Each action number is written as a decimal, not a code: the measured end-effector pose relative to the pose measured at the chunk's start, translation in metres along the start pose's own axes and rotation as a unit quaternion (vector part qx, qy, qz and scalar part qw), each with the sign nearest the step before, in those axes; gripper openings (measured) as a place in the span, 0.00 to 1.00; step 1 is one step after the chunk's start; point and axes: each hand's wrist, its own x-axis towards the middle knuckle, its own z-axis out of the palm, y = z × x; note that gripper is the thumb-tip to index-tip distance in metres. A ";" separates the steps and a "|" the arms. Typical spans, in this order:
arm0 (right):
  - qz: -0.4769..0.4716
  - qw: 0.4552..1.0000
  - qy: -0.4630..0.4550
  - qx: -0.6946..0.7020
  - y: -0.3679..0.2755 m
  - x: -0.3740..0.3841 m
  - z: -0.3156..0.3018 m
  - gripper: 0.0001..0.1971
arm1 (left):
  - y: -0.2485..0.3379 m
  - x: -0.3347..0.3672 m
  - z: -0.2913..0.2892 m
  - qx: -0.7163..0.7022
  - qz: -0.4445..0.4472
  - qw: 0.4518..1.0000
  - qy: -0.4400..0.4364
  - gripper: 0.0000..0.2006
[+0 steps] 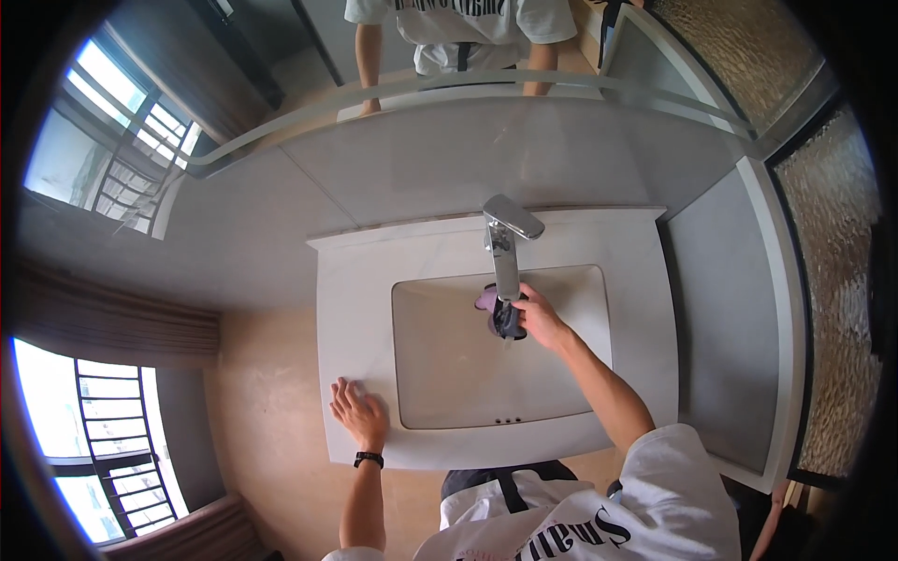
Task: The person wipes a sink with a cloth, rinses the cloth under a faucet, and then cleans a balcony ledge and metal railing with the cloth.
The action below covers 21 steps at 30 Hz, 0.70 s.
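Note:
Under the spout of the chrome faucet [505, 266], my right hand [540, 318] grips a small purple and dark-grey object [505, 321] inside the sink basin. The spout and my fingers partly cover this object, so I cannot make out its exact kind. A little water seems to run below it. The rectangular white sink [449, 383] is set into a pale countertop [360, 318]. My left hand [358, 416], with a dark band on its wrist, rests flat on the counter left of the basin, fingers spread and holding nothing.
A wide mirror [309, 84] hangs on the grey wall behind the faucet, reflecting my shirt and arms. To the right stands a framed textured-glass panel [832, 280]. At the left are a barred window [112, 430] and a brown curtain [122, 313].

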 end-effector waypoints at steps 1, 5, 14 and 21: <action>0.011 1.000 0.011 -0.012 0.001 -0.001 -0.002 0.24 | 0.001 -0.001 -0.001 0.006 -0.002 1.000 0.002 0.22; -0.053 0.998 0.027 0.014 0.013 0.002 -0.014 0.28 | 0.007 0.004 0.001 -0.008 0.003 1.000 -0.008 0.22; -0.026 0.996 0.062 -0.063 0.023 -0.006 -0.005 0.22 | 0.002 0.000 0.001 0.004 -0.002 1.000 -0.007 0.22; -0.011 0.999 -0.023 0.048 0.025 -0.011 -0.009 0.32 | 0.003 0.002 0.001 -0.002 -0.002 1.000 -0.006 0.22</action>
